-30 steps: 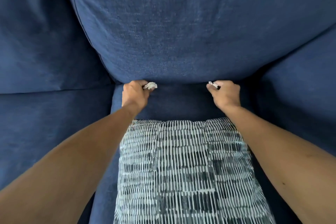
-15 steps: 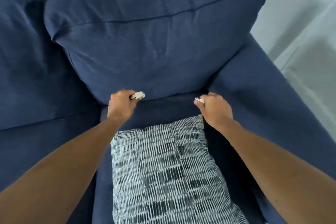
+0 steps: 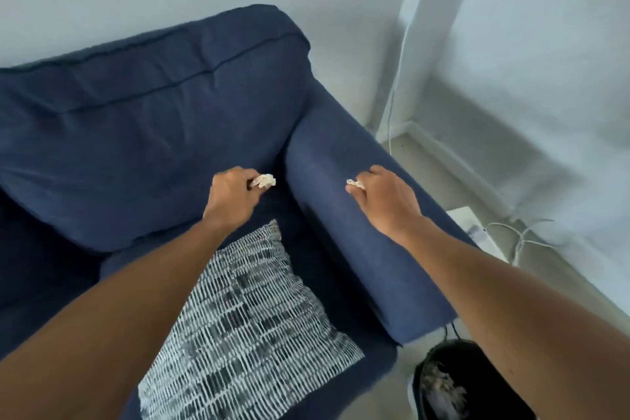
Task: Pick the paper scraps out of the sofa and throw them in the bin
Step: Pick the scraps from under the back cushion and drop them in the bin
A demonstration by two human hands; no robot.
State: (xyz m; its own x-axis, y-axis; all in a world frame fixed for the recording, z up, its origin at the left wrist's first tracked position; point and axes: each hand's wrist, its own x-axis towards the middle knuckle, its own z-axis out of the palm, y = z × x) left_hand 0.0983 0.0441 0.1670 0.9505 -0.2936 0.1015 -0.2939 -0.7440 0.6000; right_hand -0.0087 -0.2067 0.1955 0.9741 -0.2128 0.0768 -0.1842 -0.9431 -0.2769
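Status: 2 paper scraps are in hand and neither has reached the bin.

The left hand is curled closed, pinching a crumpled white scrap at its fingertips above the sofa, over the rear right corner of the seat where the back cushion meets the armrest. The right hand pinches a smaller scrap between thumb and fingers above the top of the armrest. The bin stands on the floor just beyond the front end of the armrest, at the lower right. It is partly hidden by the right forearm and already contains pale debris.

Risks from this position:

1. Loss of grip. Both scraps are held by light fingertip pinches, and most of each scrap protrudes. A quick swing toward the bin could shake 1 loose.
2. Re-entry into the sofa. A scrap dropped now would probably land on the seat or in the crevice beside the armrest, requiring a repeat search.
3. Missed throw. The scraps are light, and the bin mouth is partly screened by the forearm. Release from height or from a distance would likely send the scrap onto the floor.
4. Snagging. Cables lie on the floor beyond the armrest, and 1 dark lead runs near the bin rim.

The patterned cushion lies on the seat, clear of both hands.
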